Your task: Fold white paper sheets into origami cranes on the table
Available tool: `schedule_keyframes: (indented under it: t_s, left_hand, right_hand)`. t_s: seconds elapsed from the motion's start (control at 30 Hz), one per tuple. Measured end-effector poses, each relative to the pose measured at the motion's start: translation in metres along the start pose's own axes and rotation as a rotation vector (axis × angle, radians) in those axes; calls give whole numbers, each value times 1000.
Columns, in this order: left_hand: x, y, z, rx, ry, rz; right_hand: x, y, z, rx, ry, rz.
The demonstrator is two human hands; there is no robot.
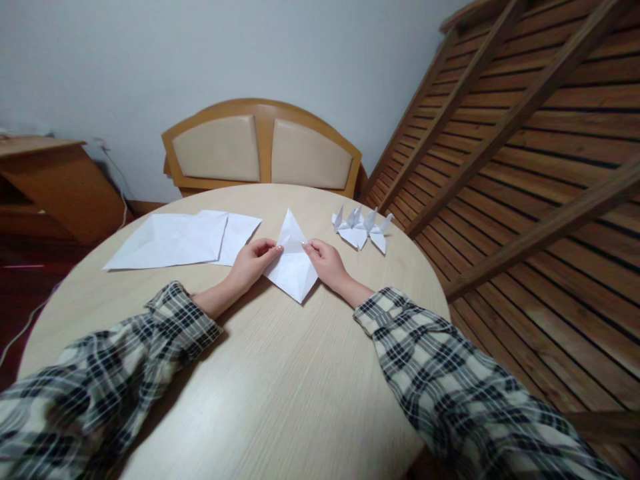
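Observation:
A white folded sheet of paper (293, 268), diamond-shaped with one point away from me and one toward me, is held between my two hands above the table. My left hand (254, 261) pinches its left edge between thumb and fingers. On the opposite edge, my right hand (327, 262) grips the paper the same way. Crease lines cross its surface. To the right stand several white folded paper cranes (357, 230), grouped close together. Flat white paper sheets (170, 239) lie left of my left hand, partly overlapping.
The round pale wooden table (260, 387) carries all the paper. Behind it is a wooden headboard (267, 143) with two beige panels against the wall. Slatted wooden boards (520, 180) lean at the right. A brown cabinet (55, 180) and a white cable stand at the left.

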State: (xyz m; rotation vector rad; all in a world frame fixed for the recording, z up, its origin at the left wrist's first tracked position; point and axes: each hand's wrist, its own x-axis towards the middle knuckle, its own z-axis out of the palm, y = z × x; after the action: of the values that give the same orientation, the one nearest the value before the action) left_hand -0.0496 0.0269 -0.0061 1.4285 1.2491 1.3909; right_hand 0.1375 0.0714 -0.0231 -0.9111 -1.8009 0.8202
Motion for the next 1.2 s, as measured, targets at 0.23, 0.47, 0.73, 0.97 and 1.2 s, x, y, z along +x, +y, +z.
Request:
schedule_keyframes:
  t_s: [0.23,0.47,0.73,0.97,1.2]
  left_hand:
    - [-1,2,-1,74,-45,15]
    - [-1,2,-2,205,-77,104]
    - [1,-3,-4,212,-82,137]
    - [1,1,-5,221,-103,130]
    - [1,0,-5,228,-110,141]
  right_hand:
    - [-3,-3,0,-68,-100,-32]
    - [-5,-3,1,-63,-144,-28]
    - [-7,-8,1,-69,-177,-39]
    - [-8,-10,0,-111,-216,-89]
    - [-9,-10,0,-129,-190,-70]
